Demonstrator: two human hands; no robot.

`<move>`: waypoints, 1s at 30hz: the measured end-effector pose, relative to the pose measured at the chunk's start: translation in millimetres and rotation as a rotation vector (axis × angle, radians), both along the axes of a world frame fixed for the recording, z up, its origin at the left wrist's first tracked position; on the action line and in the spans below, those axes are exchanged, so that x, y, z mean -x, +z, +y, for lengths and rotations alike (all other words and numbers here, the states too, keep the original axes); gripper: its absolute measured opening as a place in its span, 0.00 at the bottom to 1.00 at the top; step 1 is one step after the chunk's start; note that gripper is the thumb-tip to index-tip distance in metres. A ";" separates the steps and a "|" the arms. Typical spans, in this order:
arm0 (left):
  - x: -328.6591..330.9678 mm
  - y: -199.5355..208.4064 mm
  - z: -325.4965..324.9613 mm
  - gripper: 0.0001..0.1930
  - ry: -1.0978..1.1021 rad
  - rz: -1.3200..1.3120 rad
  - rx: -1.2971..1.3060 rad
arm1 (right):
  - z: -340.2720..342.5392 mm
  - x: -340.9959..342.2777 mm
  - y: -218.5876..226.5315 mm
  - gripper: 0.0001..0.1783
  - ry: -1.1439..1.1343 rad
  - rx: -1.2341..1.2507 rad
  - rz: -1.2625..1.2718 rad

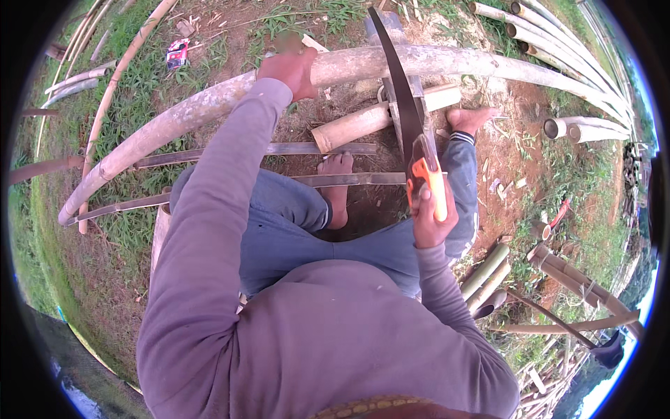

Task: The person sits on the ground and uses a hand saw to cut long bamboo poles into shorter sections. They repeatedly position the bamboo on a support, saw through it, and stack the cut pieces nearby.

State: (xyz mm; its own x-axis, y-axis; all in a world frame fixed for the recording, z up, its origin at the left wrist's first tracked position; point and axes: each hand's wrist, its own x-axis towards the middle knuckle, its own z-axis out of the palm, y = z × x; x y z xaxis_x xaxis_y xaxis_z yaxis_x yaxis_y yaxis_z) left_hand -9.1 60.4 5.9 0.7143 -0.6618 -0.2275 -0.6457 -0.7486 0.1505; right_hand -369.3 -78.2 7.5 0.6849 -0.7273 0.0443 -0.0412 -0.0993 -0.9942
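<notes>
A long, pale bamboo pole (453, 61) lies crosswise in front of me, its left end reaching low toward the grass. My left hand (288, 70) is wrapped round it left of the middle. In my right hand (434, 216) is a hand saw (399, 84) with an orange and black handle, gripped with the fingers closed. The dark blade points away from me and passes over the pole in the picture; I cannot tell whether its teeth touch the bamboo. Beneath the pole stands a narrow wooden support (408, 91), partly hidden by the blade. A short bamboo piece (352, 127) lies beside the support.
Bamboo poles (558, 49) are stacked at the far right, with cut ends (579, 129) nearer. Split bamboo strips (349, 179) cross by my bare feet. Short bamboo lengths (486, 272) and a dark-headed long-handled tool (607, 349) lie at the right. A red packet (177, 54) rests on the grass.
</notes>
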 end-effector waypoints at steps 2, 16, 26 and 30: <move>-6.2 4.5 -5.7 0.37 -0.007 0.043 -0.020 | 14.0 56.7 4.5 0.27 0.011 0.043 0.018; 80.7 -45.4 -2.7 0.38 -0.205 -0.500 0.636 | -41.8 -107.3 -19.3 0.19 -0.045 0.032 -0.122; 203.5 -115.1 10.7 0.40 -0.152 0.473 0.019 | -65.8 -98.0 -43.4 0.15 -0.025 0.137 -0.021; 210.0 -92.0 17.2 0.37 -0.108 0.444 0.059 | -63.4 -100.2 -43.1 0.16 -0.017 0.122 -0.051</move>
